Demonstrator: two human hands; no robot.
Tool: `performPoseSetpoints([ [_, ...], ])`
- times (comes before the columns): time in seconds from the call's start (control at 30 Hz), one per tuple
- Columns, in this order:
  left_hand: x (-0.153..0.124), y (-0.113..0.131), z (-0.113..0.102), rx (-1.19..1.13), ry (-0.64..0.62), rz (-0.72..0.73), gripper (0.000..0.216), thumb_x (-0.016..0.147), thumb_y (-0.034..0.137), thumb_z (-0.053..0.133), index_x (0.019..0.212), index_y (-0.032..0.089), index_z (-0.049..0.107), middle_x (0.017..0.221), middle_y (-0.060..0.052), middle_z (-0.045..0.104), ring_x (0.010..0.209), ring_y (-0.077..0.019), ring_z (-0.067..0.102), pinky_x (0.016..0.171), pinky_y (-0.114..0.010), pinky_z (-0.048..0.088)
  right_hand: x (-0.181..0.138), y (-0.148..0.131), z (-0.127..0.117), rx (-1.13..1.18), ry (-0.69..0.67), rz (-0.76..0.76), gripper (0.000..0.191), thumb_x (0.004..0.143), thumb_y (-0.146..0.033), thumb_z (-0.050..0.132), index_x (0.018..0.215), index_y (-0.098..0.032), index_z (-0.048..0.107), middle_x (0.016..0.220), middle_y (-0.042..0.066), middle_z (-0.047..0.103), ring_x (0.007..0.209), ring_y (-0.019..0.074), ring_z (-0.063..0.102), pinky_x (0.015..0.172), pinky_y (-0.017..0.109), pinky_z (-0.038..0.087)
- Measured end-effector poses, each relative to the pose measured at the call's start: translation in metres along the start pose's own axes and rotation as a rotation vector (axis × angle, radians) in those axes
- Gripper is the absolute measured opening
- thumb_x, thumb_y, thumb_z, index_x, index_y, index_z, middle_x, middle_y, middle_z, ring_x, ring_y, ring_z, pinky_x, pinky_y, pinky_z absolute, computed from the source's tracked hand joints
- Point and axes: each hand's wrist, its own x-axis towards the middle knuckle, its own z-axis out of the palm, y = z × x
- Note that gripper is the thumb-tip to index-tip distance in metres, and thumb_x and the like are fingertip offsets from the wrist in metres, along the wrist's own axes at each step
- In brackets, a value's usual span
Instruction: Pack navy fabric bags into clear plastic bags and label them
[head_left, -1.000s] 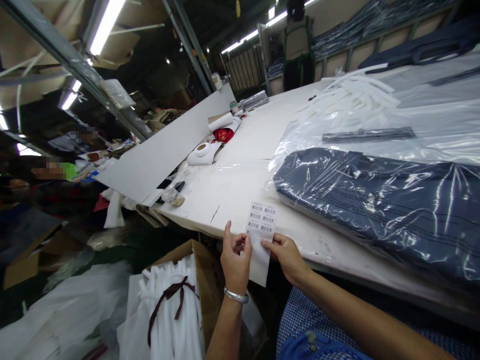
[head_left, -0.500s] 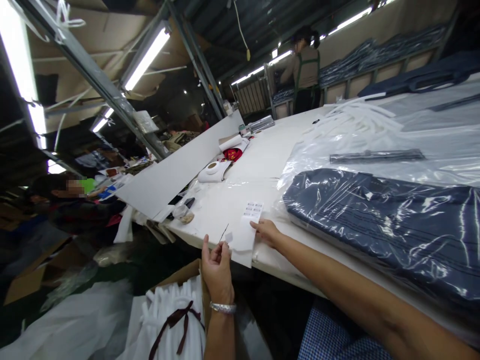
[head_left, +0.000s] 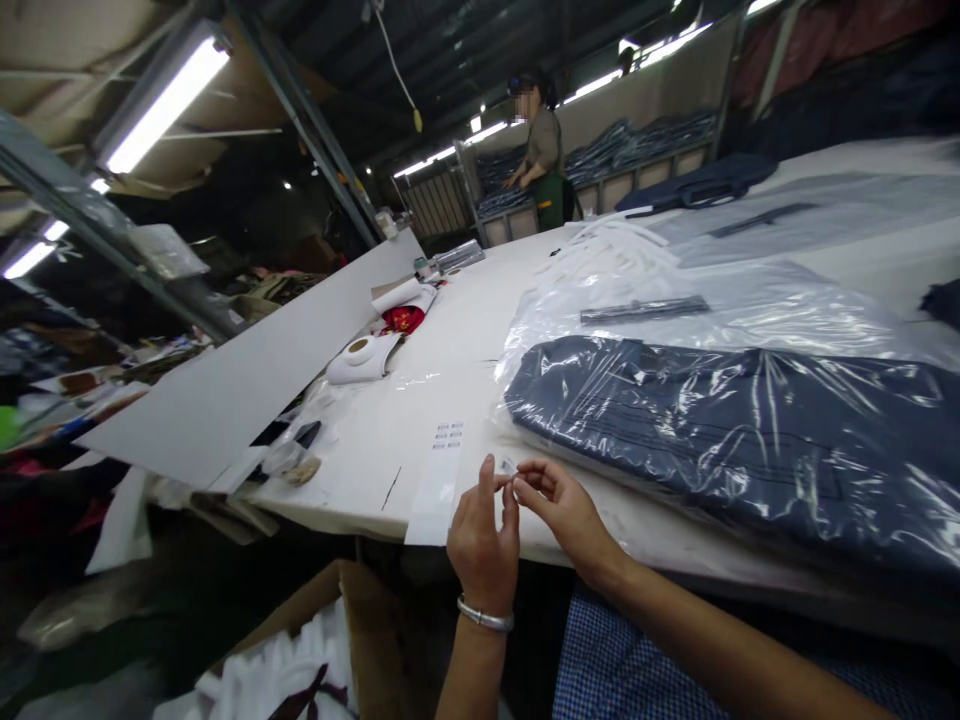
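My left hand point(head_left: 484, 535) and my right hand point(head_left: 559, 505) meet at the near table edge, fingertips pinching one small barcode sticker point(head_left: 508, 467) between them. A silver bangle circles my left wrist. Just left of my hands the long white sticker sheet point(head_left: 439, 480) lies flat on the white table point(head_left: 420, 400), with a few barcode labels at its far end. Right of my hands lies a folded dark blue garment in a clear plastic bag point(head_left: 720, 430).
A second clear bag with a dark strip point(head_left: 645, 308) lies behind the garment. A white tape dispenser point(head_left: 364, 355), red cloth point(head_left: 401, 320) and large grey board point(head_left: 247, 370) sit at left. A carton of white strips point(head_left: 277, 670) stands below. A person point(head_left: 541, 150) works far back.
The sticker sheet went from my hands onto the table and lies left of them. My hands came together on one peeled sticker. The camera view swung right.
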Motion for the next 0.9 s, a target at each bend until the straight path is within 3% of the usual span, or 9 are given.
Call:
performPoseSetpoints([
  [0.13, 0.000, 0.026, 0.011, -0.078, -0.059, 0.134, 0.067, 0.088, 0.012, 0.060, 0.149, 0.025, 0.034, 0.105, -0.005, 0.074, 0.090, -0.0180, 0.069, 0.085, -0.031, 0.054, -0.005, -0.009, -0.026, 0.089, 0.080, -0.005, 0.037, 0.076, -0.048, 0.076, 0.095, -0.019, 0.061, 0.092, 0.004, 0.067, 0.092, 0.0207, 0.064, 0.085, 0.033, 0.051],
  [0.27, -0.001, 0.049, 0.014, -0.196, -0.116, 0.144, 0.065, 0.089, 0.012, 0.058, 0.148, 0.027, 0.035, 0.107, -0.005, 0.074, 0.094, -0.0182, 0.070, 0.086, -0.032, 0.055, -0.015, -0.023, -0.048, 0.118, 0.139, 0.019, 0.037, 0.076, -0.050, 0.075, 0.091, -0.019, 0.063, 0.089, 0.004, 0.067, 0.089, 0.0212, 0.064, 0.081, 0.033, 0.052],
  [0.43, 0.011, 0.070, 0.015, -0.375, -0.174, -0.124, 0.054, 0.091, 0.026, 0.058, 0.143, 0.025, 0.044, 0.110, -0.006, 0.072, 0.097, -0.0190, 0.068, 0.084, -0.033, 0.056, -0.029, -0.042, -0.077, 0.016, 0.157, 0.005, 0.031, 0.077, -0.048, 0.073, 0.084, -0.020, 0.063, 0.081, 0.002, 0.067, 0.081, 0.0189, 0.064, 0.074, 0.030, 0.050],
  [0.63, 0.040, 0.097, 0.032, -0.813, -0.582, -0.394, 0.061, 0.084, 0.041, 0.067, 0.140, 0.024, 0.048, 0.089, -0.001, 0.072, 0.081, -0.0156, 0.070, 0.080, -0.030, 0.058, -0.052, -0.076, -0.118, -0.255, 0.172, -0.093, 0.021, 0.082, -0.042, 0.069, 0.086, -0.021, 0.067, 0.080, 0.002, 0.069, 0.077, 0.0187, 0.065, 0.072, 0.030, 0.049],
  [0.77, 0.051, 0.121, 0.050, -0.980, -0.714, -0.424, 0.066, 0.081, 0.040, 0.071, 0.140, 0.022, 0.047, 0.088, -0.002, 0.073, 0.082, -0.0160, 0.070, 0.080, -0.029, 0.057, -0.062, -0.105, -0.149, -0.460, 0.227, -0.121, 0.017, 0.083, -0.036, 0.068, 0.095, -0.024, 0.069, 0.078, 0.001, 0.072, 0.071, 0.0190, 0.065, 0.068, 0.031, 0.049],
  [0.9, 0.067, 0.134, 0.075, -1.001, -0.748, -0.316, 0.061, 0.085, 0.039, 0.067, 0.140, 0.023, 0.046, 0.095, -0.004, 0.074, 0.082, -0.0156, 0.070, 0.080, -0.030, 0.058, -0.054, -0.129, -0.182, -0.515, 0.229, -0.083, 0.016, 0.081, -0.036, 0.069, 0.084, -0.021, 0.068, 0.076, 0.003, 0.071, 0.071, 0.0190, 0.066, 0.065, 0.030, 0.049],
])
